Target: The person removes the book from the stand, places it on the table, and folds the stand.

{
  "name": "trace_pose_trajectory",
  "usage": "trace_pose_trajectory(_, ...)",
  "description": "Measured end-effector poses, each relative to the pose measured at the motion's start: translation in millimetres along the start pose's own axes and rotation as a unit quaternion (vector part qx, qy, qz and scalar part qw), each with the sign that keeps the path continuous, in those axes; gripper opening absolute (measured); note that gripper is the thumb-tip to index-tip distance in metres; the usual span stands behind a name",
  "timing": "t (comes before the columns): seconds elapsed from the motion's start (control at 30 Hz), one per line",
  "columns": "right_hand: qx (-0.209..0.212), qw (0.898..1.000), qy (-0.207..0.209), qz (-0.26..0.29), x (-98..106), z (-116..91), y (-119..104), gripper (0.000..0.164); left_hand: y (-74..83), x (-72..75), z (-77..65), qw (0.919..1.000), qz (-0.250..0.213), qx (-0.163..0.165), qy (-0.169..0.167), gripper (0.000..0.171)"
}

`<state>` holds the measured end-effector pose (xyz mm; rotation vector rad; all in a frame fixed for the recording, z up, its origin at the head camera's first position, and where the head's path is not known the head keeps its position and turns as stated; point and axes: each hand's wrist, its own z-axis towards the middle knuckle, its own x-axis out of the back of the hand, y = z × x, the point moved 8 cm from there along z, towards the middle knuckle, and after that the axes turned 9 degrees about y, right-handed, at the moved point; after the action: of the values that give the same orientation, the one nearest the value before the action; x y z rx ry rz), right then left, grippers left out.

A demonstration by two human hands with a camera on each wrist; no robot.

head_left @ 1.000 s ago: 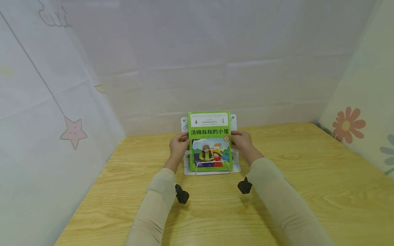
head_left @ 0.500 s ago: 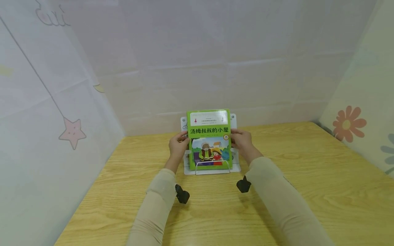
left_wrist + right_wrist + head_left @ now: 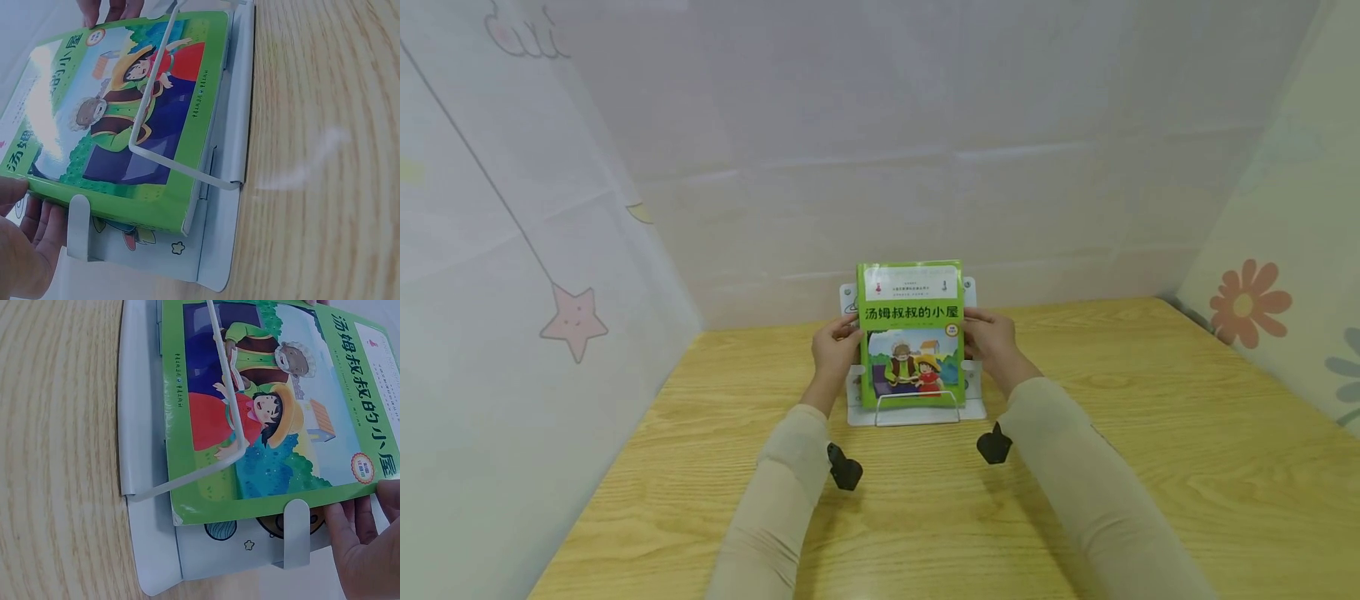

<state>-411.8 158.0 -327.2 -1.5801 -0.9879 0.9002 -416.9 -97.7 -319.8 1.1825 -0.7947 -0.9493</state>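
Note:
A green picture book (image 3: 913, 350) stands upright on a white book stand (image 3: 857, 412), its cover facing out. Along the book's left edge, my left hand (image 3: 835, 354) pinches it, thumb on the cover and fingers behind. My right hand (image 3: 995, 343) grips the right edge in the same way. In the left wrist view, the stand's white wire bar (image 3: 181, 167) crosses in front of the lower cover, and a side clip (image 3: 79, 226) overlaps the edge. The right wrist view shows the book's bottom edge raised off the stand's ledge (image 3: 140, 450).
The wood-grain table (image 3: 910, 517) spreads around the stand. A pale cloth backdrop (image 3: 880, 167) hangs behind it, with printed side cloths to the left and right. A black device (image 3: 846, 468) hangs at the left wrist, another black device (image 3: 995, 444) at the right.
The book has risen slightly against the stand, its bottom edge now higher behind the wire bar. Both hands have kept their grip and shifted up a little.

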Motion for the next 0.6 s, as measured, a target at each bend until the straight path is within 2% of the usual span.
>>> trace_pose_trajectory(0.37, 0.023, 1.000, 0.000, -0.002, -0.8, -1.8, -13.3, 0.035, 10.2, -1.4, 5.1, 0.9996, -0.020, -0.014, 0.011, 0.029)
trace_pose_trajectory(0.6, 0.039, 0.999, 0.002, 0.014, -0.7, -5.2, -24.9, 0.034, 25.7, -3.2, 6.8, 0.9988, -0.042, -0.024, 0.004, 0.031)
